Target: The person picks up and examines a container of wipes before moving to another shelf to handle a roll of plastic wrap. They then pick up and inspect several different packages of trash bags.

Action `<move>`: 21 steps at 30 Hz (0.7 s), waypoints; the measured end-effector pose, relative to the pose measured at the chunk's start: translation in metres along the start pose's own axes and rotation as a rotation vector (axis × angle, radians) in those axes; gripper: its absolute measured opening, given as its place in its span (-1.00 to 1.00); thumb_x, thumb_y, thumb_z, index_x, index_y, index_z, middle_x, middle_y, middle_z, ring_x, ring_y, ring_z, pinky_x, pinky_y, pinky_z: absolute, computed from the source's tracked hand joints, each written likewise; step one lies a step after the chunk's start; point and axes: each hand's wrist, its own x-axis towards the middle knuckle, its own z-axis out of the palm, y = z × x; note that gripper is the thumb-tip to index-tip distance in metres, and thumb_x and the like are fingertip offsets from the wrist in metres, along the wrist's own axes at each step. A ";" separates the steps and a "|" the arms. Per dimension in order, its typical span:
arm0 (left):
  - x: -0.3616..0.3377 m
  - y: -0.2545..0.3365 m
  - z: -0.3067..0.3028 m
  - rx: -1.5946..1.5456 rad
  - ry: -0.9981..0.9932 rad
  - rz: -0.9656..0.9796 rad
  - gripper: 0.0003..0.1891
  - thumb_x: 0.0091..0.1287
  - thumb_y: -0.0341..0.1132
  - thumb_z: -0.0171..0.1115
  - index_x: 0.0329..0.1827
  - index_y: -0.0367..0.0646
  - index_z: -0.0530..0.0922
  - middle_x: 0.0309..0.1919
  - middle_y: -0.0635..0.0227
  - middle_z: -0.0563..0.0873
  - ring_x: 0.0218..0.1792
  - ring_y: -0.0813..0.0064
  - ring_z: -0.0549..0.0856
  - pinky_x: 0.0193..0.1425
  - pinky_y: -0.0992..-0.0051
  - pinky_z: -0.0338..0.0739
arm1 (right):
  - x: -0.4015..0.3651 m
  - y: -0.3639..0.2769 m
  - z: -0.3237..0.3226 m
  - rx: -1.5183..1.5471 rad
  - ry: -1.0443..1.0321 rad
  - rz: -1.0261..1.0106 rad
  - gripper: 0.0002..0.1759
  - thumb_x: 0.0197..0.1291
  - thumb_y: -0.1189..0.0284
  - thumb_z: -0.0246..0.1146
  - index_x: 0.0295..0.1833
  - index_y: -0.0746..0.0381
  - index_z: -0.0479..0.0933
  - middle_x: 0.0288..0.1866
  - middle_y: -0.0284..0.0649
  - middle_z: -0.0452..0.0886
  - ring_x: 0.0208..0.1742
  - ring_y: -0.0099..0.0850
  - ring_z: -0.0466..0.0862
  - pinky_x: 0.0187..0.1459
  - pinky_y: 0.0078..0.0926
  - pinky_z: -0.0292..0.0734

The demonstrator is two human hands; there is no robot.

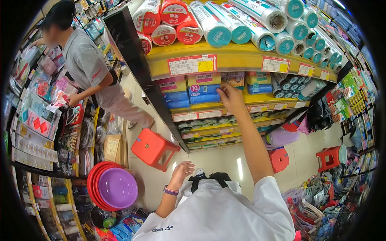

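Observation:
My right hand (232,99) reaches into the shelf below the yellow ledge. Its thumb and fingertips pinch the right edge of a pack of blue plastic bags (204,97) with a yellow top and a pink "10" mark. Similar packs stand on both sides, one blue pack (175,99) to the left and another blue pack (259,88) to the right. Low in front of my body, my left hand (183,172) hangs in the air with its fingers loosely bent and apart, holding nothing.
Red and teal-ended rolls (217,34) fill the upper shelf (241,51). Red stools (155,149) stand on the floor, and purple and red basins (117,188) are stacked at the left. A person in grey (86,60) stands at the left shelves. Hanging goods line the right.

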 end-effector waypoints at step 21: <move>0.003 0.003 -0.004 -0.011 0.004 0.012 -0.64 0.42 -0.23 -0.14 0.13 -0.27 0.43 -0.01 0.09 0.61 -0.05 0.29 0.63 0.09 0.38 0.51 | 0.001 -0.004 0.000 -0.018 -0.018 0.089 -0.80 0.26 0.37 0.21 -0.20 0.28 0.43 -0.57 -0.13 0.51 -0.59 -0.28 0.53 -0.50 -0.41 0.37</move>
